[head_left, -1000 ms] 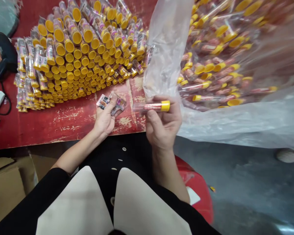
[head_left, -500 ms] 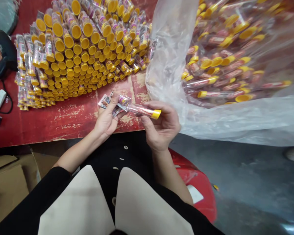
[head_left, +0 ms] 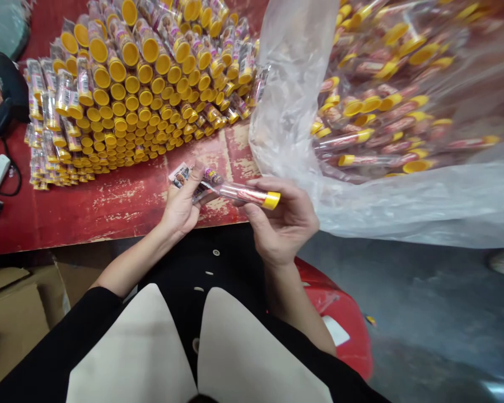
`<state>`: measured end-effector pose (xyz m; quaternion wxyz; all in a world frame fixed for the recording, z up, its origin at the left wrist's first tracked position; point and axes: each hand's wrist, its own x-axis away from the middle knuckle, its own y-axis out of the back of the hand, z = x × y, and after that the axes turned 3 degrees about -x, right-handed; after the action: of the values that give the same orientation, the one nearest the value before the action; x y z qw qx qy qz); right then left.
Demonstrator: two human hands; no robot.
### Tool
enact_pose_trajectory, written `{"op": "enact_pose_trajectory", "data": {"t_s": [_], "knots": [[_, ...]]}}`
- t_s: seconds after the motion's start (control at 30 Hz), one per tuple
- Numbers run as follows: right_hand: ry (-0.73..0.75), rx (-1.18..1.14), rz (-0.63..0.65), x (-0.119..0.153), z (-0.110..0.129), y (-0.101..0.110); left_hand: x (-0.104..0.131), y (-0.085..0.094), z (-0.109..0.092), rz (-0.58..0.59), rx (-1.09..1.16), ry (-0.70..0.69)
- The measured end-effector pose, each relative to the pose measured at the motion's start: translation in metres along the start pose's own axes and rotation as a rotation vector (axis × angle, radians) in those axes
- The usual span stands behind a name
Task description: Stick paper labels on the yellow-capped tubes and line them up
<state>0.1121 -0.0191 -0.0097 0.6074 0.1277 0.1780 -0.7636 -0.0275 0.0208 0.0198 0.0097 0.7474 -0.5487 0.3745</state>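
Observation:
My left hand (head_left: 183, 204) is closed on a few small printed packets (head_left: 180, 174), thumb on top. My right hand (head_left: 283, 221) grips a clear tube (head_left: 246, 194) with a yellow cap (head_left: 271, 200) between thumb and fingers, the cap pointing right. The tube's left end meets a small purple printed wrapper (head_left: 212, 176) beside my left fingers; whether the wrapper is inside the tube is hard to tell. Both hands are above the front edge of the red table (head_left: 121, 207).
Many yellow-capped tubes (head_left: 132, 101) are stacked at the back left. A large plastic bag (head_left: 292, 112) with loose yellow-capped tubes (head_left: 372, 104) lies to the right. At the far left are a black device (head_left: 12, 84) and cable. A red stool (head_left: 340, 319) stands below.
My right hand has moved slightly right and down, with the capped tube in it. My left hand has barely moved.

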Motion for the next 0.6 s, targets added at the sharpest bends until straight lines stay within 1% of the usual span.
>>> {"op": "enact_pose_trajectory", "data": {"t_s": [0.1, 0.17, 0.27, 0.33, 0.4, 0.5, 0.6], "knots": [[0.138, 0.143, 0.037, -0.002, 0.001, 0.001, 0.004, 0.000, -0.001, 0.071, -0.038, 0.011], [0.188, 0.190, 0.100, -0.002, 0.003, 0.003, 0.007, 0.000, -0.003, 0.123, -0.040, -0.006], [0.162, 0.214, 0.220, -0.002, 0.006, 0.006, 0.011, 0.002, -0.006, 0.163, -0.031, -0.044], [0.134, 0.226, 0.245, -0.002, 0.006, 0.006, 0.013, 0.003, -0.005, 0.175, -0.055, -0.050], [0.119, 0.237, 0.219, -0.003, 0.004, 0.004, 0.014, 0.005, -0.004, 0.179, -0.098, -0.061], [0.114, 0.274, 0.130, -0.003, 0.003, -0.002, 0.017, 0.005, -0.001, 0.173, -0.162, -0.077], [0.128, 0.308, 0.035, -0.004, 0.003, -0.007, 0.019, 0.003, -0.001, 0.161, -0.137, -0.066]]}}
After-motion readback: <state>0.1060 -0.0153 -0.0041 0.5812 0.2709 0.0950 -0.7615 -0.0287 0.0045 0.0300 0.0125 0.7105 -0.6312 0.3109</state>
